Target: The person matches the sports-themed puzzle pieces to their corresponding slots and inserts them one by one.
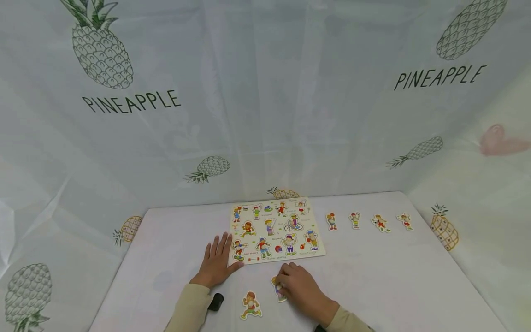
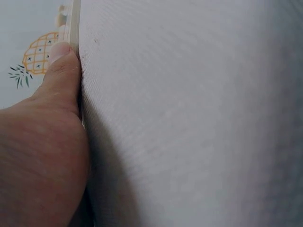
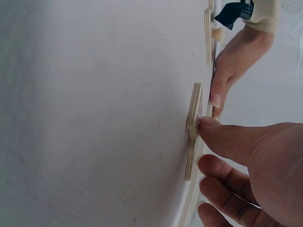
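A wooden puzzle board [image 1: 271, 246] printed with sports figures lies at the table's back middle, several figure pieces in its lower row. My left hand [image 1: 215, 262] rests with fingers spread at the board's left edge, its thumb [image 2: 64, 71] along the front edge. In front of the board, my right hand [image 1: 304, 290] pinches a puzzle piece of a figure in purple [image 1: 279, 290]. From the right wrist view, thumb and fingers are at the top face of this piece [image 3: 191, 137], close to the tabletop; its grip point is partly hidden. A running-figure piece [image 1: 250, 305] lies to its left.
To the right of the board several loose pieces lie in a row, among them a soccer-player piece [image 1: 380, 223] and a tennis-player piece [image 1: 405, 222]. The white-covered table [image 1: 386, 281] meets a pineapple-print curtain [image 1: 269, 115] at the back and sides.
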`<state>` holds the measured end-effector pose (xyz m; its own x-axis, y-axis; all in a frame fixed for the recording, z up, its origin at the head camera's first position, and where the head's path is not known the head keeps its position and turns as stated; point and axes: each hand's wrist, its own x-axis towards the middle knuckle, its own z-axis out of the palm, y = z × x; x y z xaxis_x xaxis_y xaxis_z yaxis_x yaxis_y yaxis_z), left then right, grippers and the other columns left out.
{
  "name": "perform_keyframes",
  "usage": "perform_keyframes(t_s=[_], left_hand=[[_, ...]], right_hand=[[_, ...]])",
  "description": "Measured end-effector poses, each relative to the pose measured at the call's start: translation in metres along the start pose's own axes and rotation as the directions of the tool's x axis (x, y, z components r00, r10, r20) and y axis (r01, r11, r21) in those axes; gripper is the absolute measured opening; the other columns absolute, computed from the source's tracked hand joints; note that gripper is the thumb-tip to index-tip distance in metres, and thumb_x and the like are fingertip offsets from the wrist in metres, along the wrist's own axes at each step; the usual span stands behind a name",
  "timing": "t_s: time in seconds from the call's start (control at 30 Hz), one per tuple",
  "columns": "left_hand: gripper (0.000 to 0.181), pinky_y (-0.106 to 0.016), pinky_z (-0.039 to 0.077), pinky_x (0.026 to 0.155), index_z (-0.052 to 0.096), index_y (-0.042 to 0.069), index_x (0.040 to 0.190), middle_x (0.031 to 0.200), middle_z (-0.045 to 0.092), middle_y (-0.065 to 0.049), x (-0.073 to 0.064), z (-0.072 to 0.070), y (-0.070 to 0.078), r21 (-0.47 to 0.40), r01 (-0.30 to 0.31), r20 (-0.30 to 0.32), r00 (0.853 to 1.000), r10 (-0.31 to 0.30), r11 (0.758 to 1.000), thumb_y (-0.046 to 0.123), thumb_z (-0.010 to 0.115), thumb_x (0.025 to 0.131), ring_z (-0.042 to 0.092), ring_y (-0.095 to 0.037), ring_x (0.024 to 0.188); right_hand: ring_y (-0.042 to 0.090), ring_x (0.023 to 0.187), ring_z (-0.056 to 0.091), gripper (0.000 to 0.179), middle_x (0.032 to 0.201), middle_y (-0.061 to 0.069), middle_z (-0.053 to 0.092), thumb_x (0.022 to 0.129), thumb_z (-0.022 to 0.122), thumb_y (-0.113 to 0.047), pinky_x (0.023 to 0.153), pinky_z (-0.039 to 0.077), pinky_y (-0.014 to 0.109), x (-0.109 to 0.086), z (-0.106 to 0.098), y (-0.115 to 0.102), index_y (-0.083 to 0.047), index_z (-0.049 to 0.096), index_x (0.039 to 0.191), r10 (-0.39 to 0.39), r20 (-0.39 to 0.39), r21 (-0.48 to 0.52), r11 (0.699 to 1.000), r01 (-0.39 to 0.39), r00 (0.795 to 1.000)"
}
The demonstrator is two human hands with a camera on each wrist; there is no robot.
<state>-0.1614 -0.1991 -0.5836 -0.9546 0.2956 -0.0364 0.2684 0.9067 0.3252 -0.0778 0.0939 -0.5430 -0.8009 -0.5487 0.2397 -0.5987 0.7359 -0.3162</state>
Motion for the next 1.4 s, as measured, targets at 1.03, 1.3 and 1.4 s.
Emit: perform_keyframes(t_s=[1.03, 1.3, 1.4], left_hand=[[0.100, -0.067, 0.009, 0.128, 0.023, -0.003, 0.166, 0.174, 0.019, -0.025, -0.004, -0.012, 0.007, -0.055, 0.016, 0.042, 0.999, -0.014, 0.998, 0.053, 0.070, 0.097, 0.012, -0.051, 0.160], [0.100, -0.067, 0.008, 0.128, 0.024, -0.004, 0.165, 0.174, 0.018, -0.025, -0.004, -0.013, 0.009, -0.053, 0.012, 0.037, 0.999, -0.010, 0.999, 0.052, 0.071, 0.097, 0.012, -0.051, 0.160], [0.099, -0.067, 0.009, 0.128, 0.025, -0.004, 0.165, 0.174, 0.019, -0.025, -0.005, -0.013, 0.009, -0.052, 0.012, 0.039, 0.999, -0.010, 0.999, 0.052, 0.070, 0.097, 0.013, -0.051, 0.159]], right_hand=[[0.015, 0.085, 0.056, 0.019, 0.096, -0.002, 0.064, 0.082, 0.089, -0.006, 0.072, 0.051, 0.030, 0.048, -0.034, 0.036, -0.013, 0.077, 0.096, 0.060, -0.243, 0.020, 0.998, -0.057, 0.968], [0.018, 0.088, 0.059, 0.015, 0.096, 0.001, 0.064, 0.086, 0.087, -0.006, 0.075, 0.055, 0.033, 0.076, -0.034, 0.055, -0.010, 0.078, 0.097, 0.085, -0.268, 0.022, 0.996, -0.082, 0.960], [0.019, 0.087, 0.059, 0.014, 0.095, 0.001, 0.064, 0.087, 0.086, -0.007, 0.074, 0.054, 0.033, 0.085, -0.032, 0.061, -0.009, 0.078, 0.098, 0.088, -0.263, 0.017, 0.996, -0.086, 0.961]])
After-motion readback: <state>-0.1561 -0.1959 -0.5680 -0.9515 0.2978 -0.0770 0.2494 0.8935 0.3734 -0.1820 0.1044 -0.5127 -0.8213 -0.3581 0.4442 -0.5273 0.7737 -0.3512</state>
